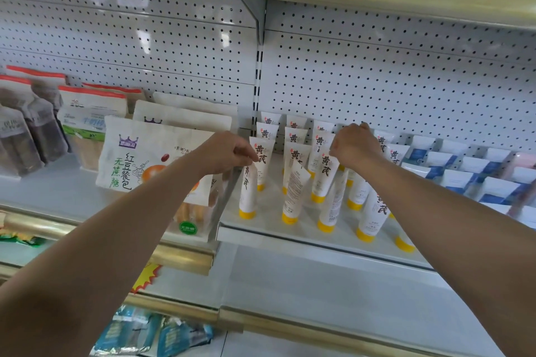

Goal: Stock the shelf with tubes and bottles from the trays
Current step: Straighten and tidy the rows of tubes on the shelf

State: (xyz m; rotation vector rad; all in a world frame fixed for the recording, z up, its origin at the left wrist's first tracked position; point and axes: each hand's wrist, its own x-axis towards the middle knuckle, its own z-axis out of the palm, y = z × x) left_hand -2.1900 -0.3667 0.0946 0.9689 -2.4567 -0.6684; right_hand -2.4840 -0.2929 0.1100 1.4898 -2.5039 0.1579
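Several white tubes with yellow caps stand cap-down in rows on the white shelf (290,233). My left hand (229,151) pinches the top of the front-left tube (248,191). My right hand (355,145) reaches over the middle rows, its fingers curled at the top of a tube (323,174) there; what it grips is partly hidden. One tube (294,194) in the front row leans, showing its printed back. No tray is in view.
White bread bags (139,159) stand left of the tubes, with dark pouches (23,130) further left. White-and-blue boxes (464,174) fill the shelf's right side. Pegboard backs the shelf, another shelf hangs overhead, and blue packets (162,333) lie on a lower level.
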